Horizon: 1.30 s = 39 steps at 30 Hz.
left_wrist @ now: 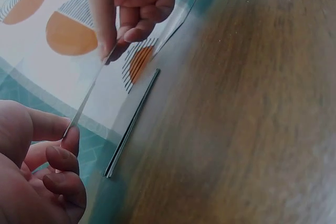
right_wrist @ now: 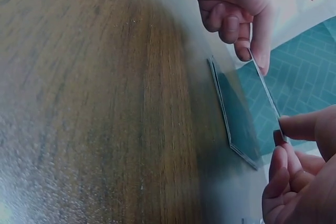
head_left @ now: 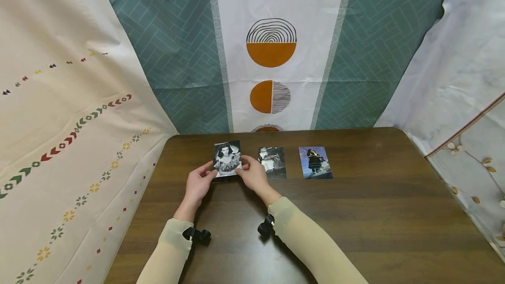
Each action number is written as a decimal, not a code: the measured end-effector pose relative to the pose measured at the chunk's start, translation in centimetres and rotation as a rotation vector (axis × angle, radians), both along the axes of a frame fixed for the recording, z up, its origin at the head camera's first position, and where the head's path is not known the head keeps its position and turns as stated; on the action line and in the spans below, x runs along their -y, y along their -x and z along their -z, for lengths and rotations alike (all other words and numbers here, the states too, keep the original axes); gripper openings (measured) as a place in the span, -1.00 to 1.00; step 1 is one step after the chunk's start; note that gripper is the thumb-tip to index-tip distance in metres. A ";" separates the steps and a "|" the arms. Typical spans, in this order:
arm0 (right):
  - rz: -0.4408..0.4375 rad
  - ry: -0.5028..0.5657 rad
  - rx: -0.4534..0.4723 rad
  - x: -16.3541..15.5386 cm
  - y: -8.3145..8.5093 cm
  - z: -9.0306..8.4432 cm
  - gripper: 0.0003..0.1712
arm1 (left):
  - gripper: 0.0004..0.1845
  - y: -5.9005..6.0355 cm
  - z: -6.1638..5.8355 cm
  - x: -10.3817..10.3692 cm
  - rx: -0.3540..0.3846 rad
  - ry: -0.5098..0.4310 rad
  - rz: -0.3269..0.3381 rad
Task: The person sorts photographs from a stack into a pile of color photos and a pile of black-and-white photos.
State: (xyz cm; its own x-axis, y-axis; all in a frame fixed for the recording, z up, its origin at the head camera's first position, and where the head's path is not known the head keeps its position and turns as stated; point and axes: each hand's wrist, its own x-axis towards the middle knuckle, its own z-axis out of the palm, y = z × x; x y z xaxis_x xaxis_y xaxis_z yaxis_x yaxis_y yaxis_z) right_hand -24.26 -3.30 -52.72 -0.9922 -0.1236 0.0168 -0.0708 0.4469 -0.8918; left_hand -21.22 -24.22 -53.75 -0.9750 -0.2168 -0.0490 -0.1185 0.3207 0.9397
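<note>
Where the two sleeved forearms enter at the bottom of the head view, each carries a small black wrist camera, and both lie over a dark brown wooden table (head_left: 355, 214) with visible grain. At lower centre of the frame, the left hand (head_left: 197, 184) and the right hand (head_left: 252, 174) together hold one black-and-white portrait photo (head_left: 227, 157), lifted clear of the table. The left pinches its left edge between thumb and fingertips; the right pinches its right edge likewise. Both wrist views show the card edge-on between the fingertips. Directly below it, a thin stack of cards (right_wrist: 231, 108) lies flat on the wood; its count cannot be told.

Just right of the held photo lies a second photo, dark and greyish (head_left: 272, 162), partly covered by the right hand. Further right, apart from it, lies a blue-toned photo (head_left: 315, 162) of two figures. Loose photos counted: three. No legible writing or label appears on any.

Behind the table hang patterned cloths: teal herringbone panels (head_left: 173, 56), a white central strip with orange half-circles (head_left: 271, 43), a cream floral cloth (head_left: 59, 122) at left, and a white cloth (head_left: 453, 65) at right.
</note>
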 end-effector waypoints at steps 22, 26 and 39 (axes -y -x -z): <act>-0.009 -0.005 -0.021 -5.3 0.3 1.0 -0.38 | -0.52 0.9 0.6 -4.7 -0.035 -0.026 0.070; 0.013 -0.003 -0.009 -6.8 0.2 1.0 -0.39 | -0.51 1.1 0.6 -6.1 -0.037 -0.037 0.092; 0.106 -0.016 -0.014 -11.4 0.2 1.0 -0.43 | -0.51 1.9 0.5 -10.9 -0.065 0.045 0.150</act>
State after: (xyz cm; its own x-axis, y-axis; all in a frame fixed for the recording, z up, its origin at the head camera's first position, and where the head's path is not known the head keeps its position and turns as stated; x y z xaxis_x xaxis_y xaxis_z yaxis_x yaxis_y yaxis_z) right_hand -24.49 8.11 -53.74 -0.9994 -0.0185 0.0299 -0.0350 0.4668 -0.8837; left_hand -23.12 -13.31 -54.24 -0.9974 -0.0694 0.0214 -0.0060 0.3720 0.9282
